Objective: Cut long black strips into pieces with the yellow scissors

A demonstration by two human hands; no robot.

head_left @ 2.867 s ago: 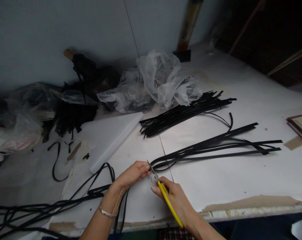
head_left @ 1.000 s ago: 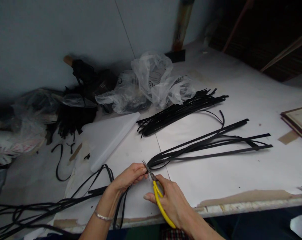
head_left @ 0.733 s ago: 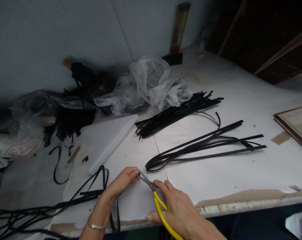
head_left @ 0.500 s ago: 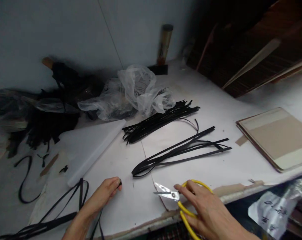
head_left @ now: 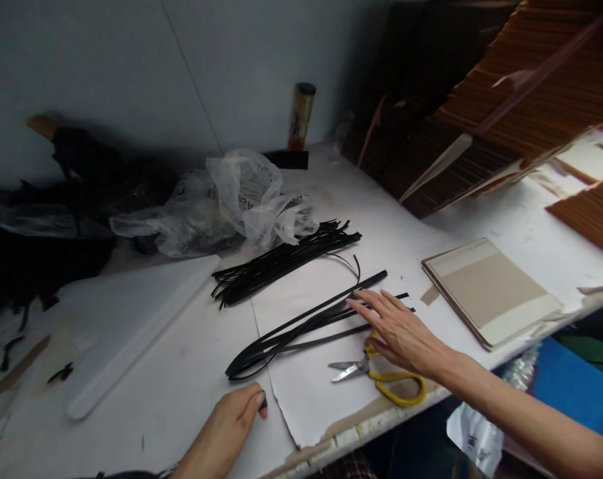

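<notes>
Nearest us, our left hand (head_left: 229, 429) rests on the white table (head_left: 181, 372) by its front edge. Thumb and forefinger are pinched shut on a small black strip end (head_left: 264, 401). To the right lie the scissors (head_left: 375, 378), flat on the table with the blades pointing left and the yellow handles towards the edge.

Just above them our right hand (head_left: 398, 329) is open and flat, fingers spread, holding nothing. Its fingertips lie on the far part of the loose strips (head_left: 301, 326). Whether the palm touches the scissor handles we cannot tell.

These loose strips lie in a thin bundle. Its long axis runs from a looped end near our left hand up to the cut ends at the far right. Beyond it a thicker bundle of strips (head_left: 281, 261) lies along much the same slant.

Right of the hand sits a flat brown board (head_left: 490, 289). Left of the bundles lies a white slab (head_left: 131, 319).

Farther back a crumpled clear plastic bag (head_left: 246, 199) lies open-mouthed. Something dark shows through it, and what it is we cannot tell. By the wall a capped tube (head_left: 301, 116) stands upright.
</notes>
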